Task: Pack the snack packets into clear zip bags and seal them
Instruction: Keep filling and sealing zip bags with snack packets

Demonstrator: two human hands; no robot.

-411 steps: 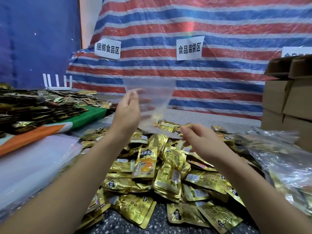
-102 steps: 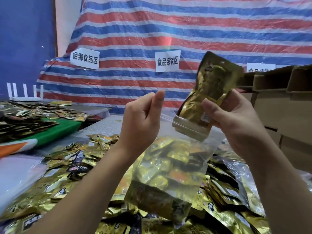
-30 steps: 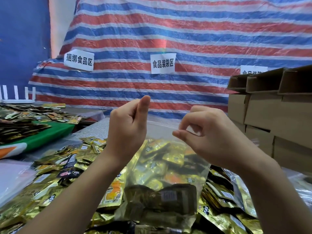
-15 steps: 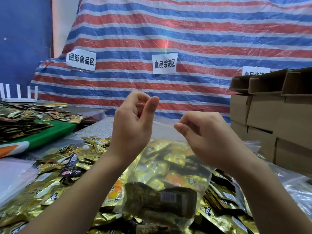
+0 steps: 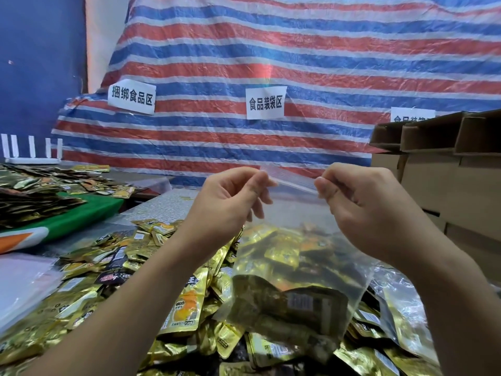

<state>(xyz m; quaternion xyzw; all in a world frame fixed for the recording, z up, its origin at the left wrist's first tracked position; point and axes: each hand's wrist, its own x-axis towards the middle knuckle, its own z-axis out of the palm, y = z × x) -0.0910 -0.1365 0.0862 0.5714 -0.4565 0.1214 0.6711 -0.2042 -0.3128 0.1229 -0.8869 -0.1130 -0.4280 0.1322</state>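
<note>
A clear zip bag (image 5: 295, 213) hangs in the air in front of me, above a heap of gold snack packets (image 5: 151, 270) on the table. Gold packets (image 5: 292, 305) lie in the bag's bottom. My left hand (image 5: 230, 199) pinches the left end of the bag's zip strip between thumb and fingers. My right hand (image 5: 360, 202) pinches the right end of the same strip. The strip runs taut between the two hands.
Stacked cardboard boxes (image 5: 447, 180) stand at the right. More clear plastic bags lie at the right (image 5: 401, 302) and at the left (image 5: 21, 280). A green board (image 5: 78, 215) with darker packets is at the far left. A striped tarp (image 5: 271, 55) with paper labels hangs behind.
A packet went into the bag and my right hand let it go. Both hands then took the top of the bag and have moved apart along the zip strip.
</note>
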